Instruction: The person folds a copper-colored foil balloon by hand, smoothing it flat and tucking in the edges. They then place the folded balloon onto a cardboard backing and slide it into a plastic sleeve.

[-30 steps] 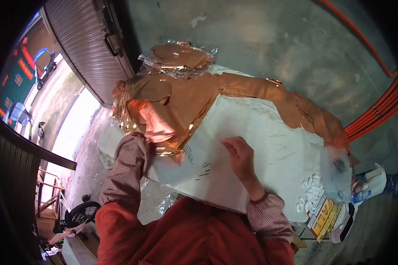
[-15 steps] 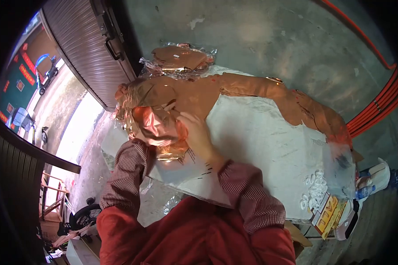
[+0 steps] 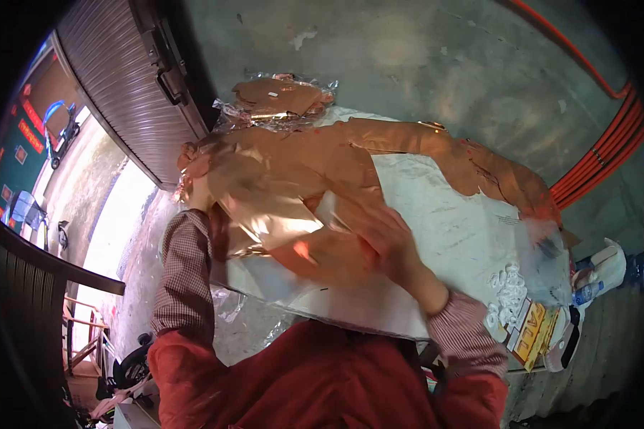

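The bench (image 3: 436, 236) w/ white top is the largest thing. Beyond its far left corner stands a ribbed metal door (image 3: 107, 79). Along the far edge of the bench lie flat copper-col. foil pieces (image 3: 465, 170), overlapping. On the left part of the bench is the loose foil sheet (image 3: 283, 222), shiny, creased & partly blurred, b/w both hands. Past the bench's right end run several orange pipes (image 3: 601, 168). At the bench's far left corner is a clear-wrapped foil pile (image 3: 275, 100).

Right hand (image 3: 390, 243), over the bench's middle, is at the sheet's right side, fingers near each other; if it pinches, I can't tell. Left hand (image 3: 202, 194), at the bench's left end, is mostly hidden; its grip I can't tell.

At the bench's near right corner: yellow packet (image 3: 533, 336) & small white rings (image 3: 506, 294).
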Demonstrator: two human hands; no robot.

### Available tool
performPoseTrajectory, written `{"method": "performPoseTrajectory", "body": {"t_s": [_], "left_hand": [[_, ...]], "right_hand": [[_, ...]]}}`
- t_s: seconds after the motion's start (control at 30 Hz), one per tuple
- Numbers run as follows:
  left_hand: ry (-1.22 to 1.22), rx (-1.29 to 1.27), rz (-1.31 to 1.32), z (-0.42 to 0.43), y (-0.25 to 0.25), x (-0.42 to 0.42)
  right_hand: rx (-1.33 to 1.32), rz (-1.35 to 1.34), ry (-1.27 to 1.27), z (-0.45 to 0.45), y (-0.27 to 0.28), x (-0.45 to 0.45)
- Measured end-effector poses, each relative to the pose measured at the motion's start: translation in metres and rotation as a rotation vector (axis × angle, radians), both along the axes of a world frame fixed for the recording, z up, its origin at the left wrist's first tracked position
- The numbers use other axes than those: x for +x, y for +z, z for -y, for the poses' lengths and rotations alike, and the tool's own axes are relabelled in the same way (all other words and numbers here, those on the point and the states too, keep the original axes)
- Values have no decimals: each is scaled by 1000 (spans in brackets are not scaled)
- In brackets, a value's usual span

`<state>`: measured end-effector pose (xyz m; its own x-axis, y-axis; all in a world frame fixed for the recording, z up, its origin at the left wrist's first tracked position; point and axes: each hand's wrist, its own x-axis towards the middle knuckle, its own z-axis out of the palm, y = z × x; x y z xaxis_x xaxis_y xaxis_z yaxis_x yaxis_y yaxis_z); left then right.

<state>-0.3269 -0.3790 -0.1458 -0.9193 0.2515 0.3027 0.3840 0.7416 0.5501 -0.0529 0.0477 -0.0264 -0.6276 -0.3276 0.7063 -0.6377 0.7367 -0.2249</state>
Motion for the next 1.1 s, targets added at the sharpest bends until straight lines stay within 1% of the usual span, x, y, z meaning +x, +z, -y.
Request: {"method": "performPoseTrajectory", "body": {"t_s": [0.03,0.07,0.1,0.13,0.2,0.23,0.27,0.3,0.33,0.4,0.43,0.5,0.53,0.57,0.63,0.67,0.7,0.77,0.8,0.87,0.93,1.0,1.03,1.07,1.1], "left_hand": [[-7,3,0,-20,27,12],[131,-218,-201,-55,83,42],[269,-438,-402,-77,112,60],[258,-436,-400,-75,107,50],[288,-44,-127,-64,92,14],[407,-58,-3,-66,95,7],[355,-210,-29,-65,96,4],[302,-362,-56,-67,102,6],[288,-361,-62,-70,99,6],[447,-491,-114,-77,91,4],[427,-493,-121,-78,89,-2],[437,-369,70,-72,83,-17],[435,-306,-79,-71,76,-19],[399,-300,-127,-66,73,-22],[402,-338,-147,-65,75,-26],[372,-307,-241,-67,75,-25],[360,-306,-240,-74,77,-22],[69,-145,-484,-99,84,-6],[-59,-7,-403,-131,102,34],[-242,173,-271,-178,105,103],[-560,14,-89,-211,110,150],[-634,-149,-80,-235,94,189],[-644,-143,-80,-243,78,195],[-666,-273,-70,-251,58,197],[-685,-404,-60,-259,53,203]], "right_hand": [[49,41,-49,-14,-3,23],[98,96,-85,-29,-9,45],[147,153,-121,-41,-14,67],[166,195,-148,-50,-19,87],[187,239,-191,-60,-28,119],[168,297,-229,-64,-33,132],[147,352,-268,-66,-37,143],[145,352,-282,-65,-37,152],[129,377,-338,-63,-35,160],[104,400,-413,-62,-33,170],[80,420,-443,-62,-34,176],[52,441,-493,-62,-35,185],[14,466,-508,-61,-38,188],[-23,488,-522,-61,-40,189],[-35,482,-531,-60,-42,191],[-46,475,-524,-60,-42,191],[-48,477,-536,-58,-40,191],[-41,433,-506,-57,-37,192],[-41,438,-514,-57,-39,192],[-29,407,-513,-60,-48,193],[-20,394,-522,-62,-51,193],[-8,379,-533,-62,-56,197],[-3,383,-547,-62,-60,198],[1,385,-559,-64,-62,200],[4,383,-567,-67,-62,202]]}}
